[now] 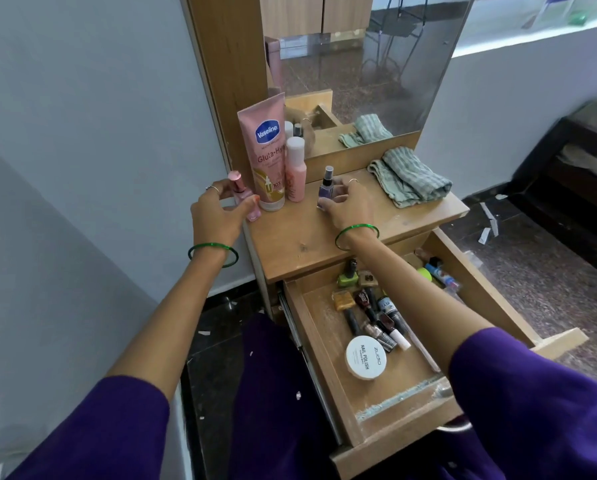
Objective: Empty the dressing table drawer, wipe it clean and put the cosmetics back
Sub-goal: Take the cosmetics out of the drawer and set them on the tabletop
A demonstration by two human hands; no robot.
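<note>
The left hand (217, 211) has its fingers curled round a small pink glass bottle with a round pink cap (243, 195), holding it upright at the left edge of the wooden dressing table top (300, 233), just left of the tall pink Vaseline lotion tube (267, 150). The right hand (347, 202) curls its thumb and fingers round a small purple spray bottle with a dark nozzle (326, 188), which stands on the top to the right of that tube. Between the tube and the purple bottle stands a slim pink bottle with a white cap (295, 169), touching or almost touching the tube. Each wrist wears a green bangle, and the sleeves are purple. Further right of the tube, well apart, a crumpled green checked cloth (409, 178) lies on the top below the mirror (359, 64). Below and right of the tube, the open wooden drawer (325, 348) holds a heap of nail polish bottles (366, 303) and a round white nail polish remover tub (365, 357) on its dusty floor.
</note>
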